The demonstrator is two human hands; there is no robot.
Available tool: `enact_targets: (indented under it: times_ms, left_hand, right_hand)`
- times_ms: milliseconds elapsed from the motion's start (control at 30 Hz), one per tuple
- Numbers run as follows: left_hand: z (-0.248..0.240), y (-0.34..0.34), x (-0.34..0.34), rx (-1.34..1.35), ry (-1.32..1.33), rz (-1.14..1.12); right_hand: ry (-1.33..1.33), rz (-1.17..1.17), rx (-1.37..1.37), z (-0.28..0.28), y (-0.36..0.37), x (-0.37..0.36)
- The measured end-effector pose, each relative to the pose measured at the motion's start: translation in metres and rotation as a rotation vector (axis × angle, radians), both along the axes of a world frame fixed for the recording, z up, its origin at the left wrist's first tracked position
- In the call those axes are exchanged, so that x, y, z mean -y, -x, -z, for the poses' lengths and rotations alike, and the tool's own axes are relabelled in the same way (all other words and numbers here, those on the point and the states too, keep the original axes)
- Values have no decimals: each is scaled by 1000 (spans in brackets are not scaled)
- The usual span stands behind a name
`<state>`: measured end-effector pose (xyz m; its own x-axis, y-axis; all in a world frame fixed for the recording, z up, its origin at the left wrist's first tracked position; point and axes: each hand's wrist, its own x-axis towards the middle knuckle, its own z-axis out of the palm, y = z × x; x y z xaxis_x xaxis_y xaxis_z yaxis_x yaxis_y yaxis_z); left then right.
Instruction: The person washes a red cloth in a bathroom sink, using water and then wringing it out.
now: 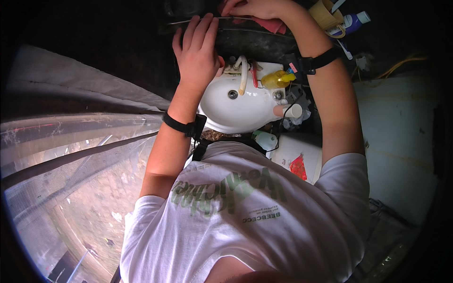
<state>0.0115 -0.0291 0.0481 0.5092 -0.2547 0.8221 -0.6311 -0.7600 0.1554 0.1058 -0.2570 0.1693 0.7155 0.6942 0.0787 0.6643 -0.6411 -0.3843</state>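
My left hand (197,54) reaches up past the sink's left side. Its fingers are stretched out, the tips at the thin pale edge of a dark glossy panel (245,30), perhaps a mirror. At the top of the view my right hand (259,7) bends over a red cloth (272,25) lying along that edge. The cloth is under and beside the fingers, which are partly cut off by the frame. Below both hands is a white washbasin (226,115) with a pale curved faucet (242,78).
On the basin's right rim lie a yellow bottle (275,80) and a slim red item (255,75). A pale cup (293,111) rests lower right. Near my right forearm are a tan cup (325,14) and a purple-blue bottle (351,23). Mesh sheeting (89,174) hangs at left.
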Motion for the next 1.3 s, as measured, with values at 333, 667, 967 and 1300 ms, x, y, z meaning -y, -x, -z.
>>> enact_targets:
  times_ms: [333,667,967,1300]
  left_hand:
    - [-6,6,3,-38,34,4]
    - [-3,5,6,-40,51,26]
    - [-3,2,1,-29,28,2]
    - [-1,1,2,-9,-25,-26]
  right_hand:
    - [88,-72,-33,-10,-1,0]
    - [124,74,-148,-17,3,10]
    - [-65,129,-86,0,1,5]
    - [-42,241,66,-2,15,-4]
